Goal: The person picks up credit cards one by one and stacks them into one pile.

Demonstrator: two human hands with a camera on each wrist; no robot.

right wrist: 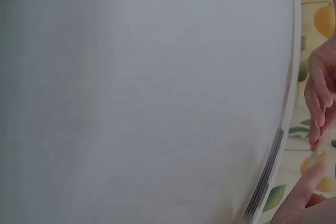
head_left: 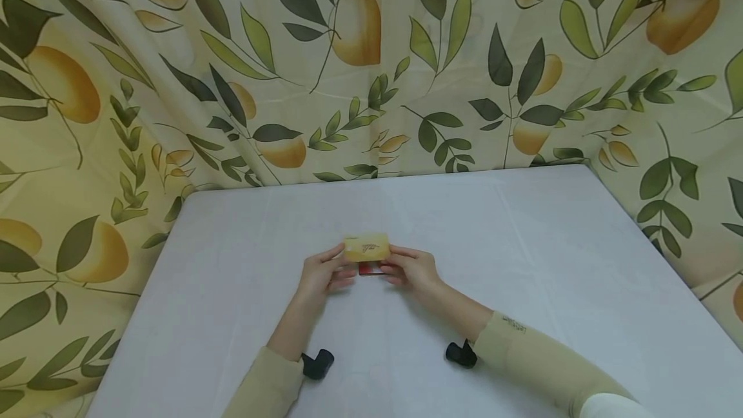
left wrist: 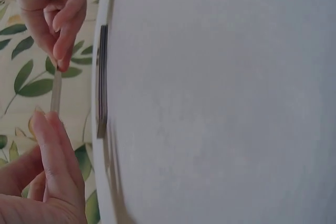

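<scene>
Both hands hold a yellow card [head_left: 366, 248] with dark lettering between them, raised over the table. The left hand [head_left: 320, 273] pinches its left end with thumb and fingertips, and the right hand [head_left: 413, 268] pinches its right end. From the left wrist, the card [left wrist: 56, 90] appears edge-on and thin, spanning the two sets of fingertips. Below it a small stack of cards [left wrist: 102, 82] lies on the table. Of this stack, the head view shows a strip of red top [head_left: 369, 268]; the raised card and fingers cover the rest.
A white-covered table [head_left: 464, 224] extends around the hands. Behind it hangs a curtain [head_left: 429, 82] printed with lemons and leaves. Black wrist-worn devices [head_left: 318, 364] sit by both sleeves, near the table surface.
</scene>
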